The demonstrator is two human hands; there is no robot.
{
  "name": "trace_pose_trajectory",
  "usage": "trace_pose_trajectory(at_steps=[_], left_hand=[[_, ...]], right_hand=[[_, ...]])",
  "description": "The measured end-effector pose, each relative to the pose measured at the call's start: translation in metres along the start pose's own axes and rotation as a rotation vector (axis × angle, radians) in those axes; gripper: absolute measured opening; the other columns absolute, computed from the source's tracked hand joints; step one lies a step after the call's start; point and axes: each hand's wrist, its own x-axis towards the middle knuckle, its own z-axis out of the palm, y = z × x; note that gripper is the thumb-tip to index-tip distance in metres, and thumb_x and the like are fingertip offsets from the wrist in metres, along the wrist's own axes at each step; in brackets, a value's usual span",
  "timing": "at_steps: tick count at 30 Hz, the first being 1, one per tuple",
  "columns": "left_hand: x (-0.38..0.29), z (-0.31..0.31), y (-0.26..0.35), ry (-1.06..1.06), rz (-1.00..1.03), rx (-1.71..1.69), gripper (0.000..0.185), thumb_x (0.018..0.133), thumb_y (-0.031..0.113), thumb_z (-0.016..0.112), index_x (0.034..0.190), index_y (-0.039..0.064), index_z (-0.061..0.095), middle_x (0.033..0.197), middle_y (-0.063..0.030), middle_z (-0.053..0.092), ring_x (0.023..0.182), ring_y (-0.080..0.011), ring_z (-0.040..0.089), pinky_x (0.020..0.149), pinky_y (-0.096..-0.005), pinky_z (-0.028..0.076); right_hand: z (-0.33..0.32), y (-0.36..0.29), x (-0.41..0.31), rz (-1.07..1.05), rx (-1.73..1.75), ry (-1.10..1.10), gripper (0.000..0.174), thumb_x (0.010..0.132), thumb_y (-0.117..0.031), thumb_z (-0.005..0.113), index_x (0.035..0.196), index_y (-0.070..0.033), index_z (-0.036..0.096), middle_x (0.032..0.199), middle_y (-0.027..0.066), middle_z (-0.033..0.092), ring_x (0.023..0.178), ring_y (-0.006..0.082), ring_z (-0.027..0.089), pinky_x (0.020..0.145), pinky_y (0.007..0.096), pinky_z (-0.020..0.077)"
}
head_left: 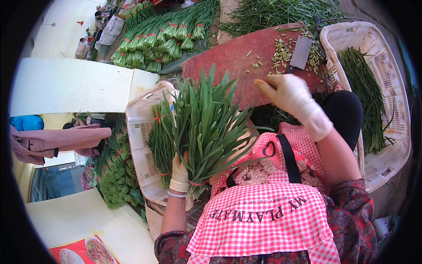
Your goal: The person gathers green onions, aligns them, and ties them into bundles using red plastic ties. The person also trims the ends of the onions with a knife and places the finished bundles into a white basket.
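Observation:
My gloved left hand (180, 170) is closed around the side of an upright bundle of flat-leaved greens (206, 128), which look like Chinese chives. Their leaves fan out towards my apron, and a red tie (198, 183) circles the pale stems low down. My right hand (286, 92), also in a pale glove, is raised over the near edge of a red board (227, 66). Its fingertips point left, one of them orange; the hand is slightly blurred and whether it pinches anything is unclear. A cleaver (300, 52) lies on the board just beyond it, among cut stem pieces (280, 54).
A white plastic basket (136, 115) on the left holds another tied bundle (161, 145). On the right, a second basket (397, 99) contains loose greens (364, 99). Several red-tied bundles (165, 36) lie beyond the board, beside a heap of loose greens (280, 15).

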Motion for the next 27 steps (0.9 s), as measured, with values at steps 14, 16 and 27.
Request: trace_pose_trajectory(at_steps=[14,16,27], left_hand=[[-0.001,0.0,-0.003,0.028,-0.046,-0.051,0.044,0.106,0.028,0.058,0.136,-0.004,0.057,0.118,-0.004,0.067,0.101,-0.012,0.058,0.09,-0.0269,0.048],[-0.003,0.0,-0.002,-0.002,-0.027,-0.038,0.044,0.106,0.028,0.057,0.137,-0.003,0.056,0.119,-0.004,0.067,0.102,-0.0126,0.059,0.091,-0.0276,0.049],[0.002,0.002,-0.002,-0.011,0.019,0.014,0.046,0.105,0.028,0.058,0.14,-0.002,0.055,0.123,-0.0057,0.067,0.106,-0.0135,0.06,0.095,-0.0283,0.049]], right_hand=[[0.026,-0.059,-0.039,-0.701,0.197,-0.025,0.018,0.088,-0.02,0.076,0.103,-0.011,0.074,0.09,0.0059,0.073,0.074,0.0229,0.071,0.064,0.0358,0.0549],[0.022,-0.051,-0.038,-0.202,0.89,-0.315,0.014,0.092,-0.019,0.074,0.102,-0.008,0.074,0.093,0.0042,0.074,0.072,0.0157,0.07,0.063,0.0297,0.0546],[0.027,-0.043,-0.047,-0.332,0.7,-0.231,0.032,0.09,-0.037,0.078,0.104,-0.008,0.074,0.084,0.0102,0.073,0.077,0.0241,0.072,0.072,0.0357,0.0575]])
